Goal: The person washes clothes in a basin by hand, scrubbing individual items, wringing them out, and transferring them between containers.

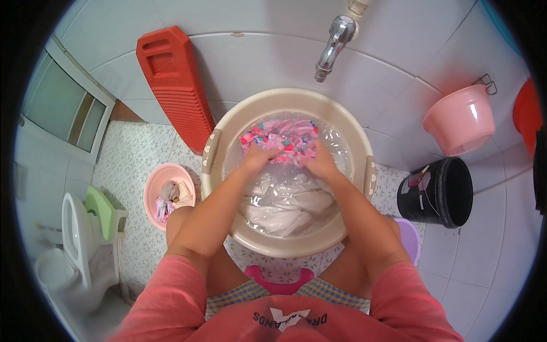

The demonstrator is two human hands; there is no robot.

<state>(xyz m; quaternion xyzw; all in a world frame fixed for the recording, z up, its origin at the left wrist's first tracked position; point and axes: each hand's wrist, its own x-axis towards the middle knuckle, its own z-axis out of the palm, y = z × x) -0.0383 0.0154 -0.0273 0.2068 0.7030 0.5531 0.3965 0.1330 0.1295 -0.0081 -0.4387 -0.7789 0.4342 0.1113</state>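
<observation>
A round beige plastic washtub (pixel 359 128) full of water stands before me, with a dotted handle on each side. Floating in its far half is a bunched pink patterned cloth (pixel 287 139). My left hand (pixel 260 156) grips the cloth at its near left side, and my right hand (pixel 319 160) has hold of its near right side. Both hands are slightly blurred, and some fingertips are hidden in the cloth and water. White fabric (pixel 286 211) lies soaking in the near half of the tub, between my forearms.
A red plastic washboard (pixel 179 89) leans on the wall, left of a chrome tap (pixel 333 47). A pink basin (pixel 147 188) with small cloths sits at left, near a green stool (pixel 99 212) and a toilet (pixel 74 226). At right are a black bucket (pixel 421 192) and a hanging pink pail (pixel 459 119).
</observation>
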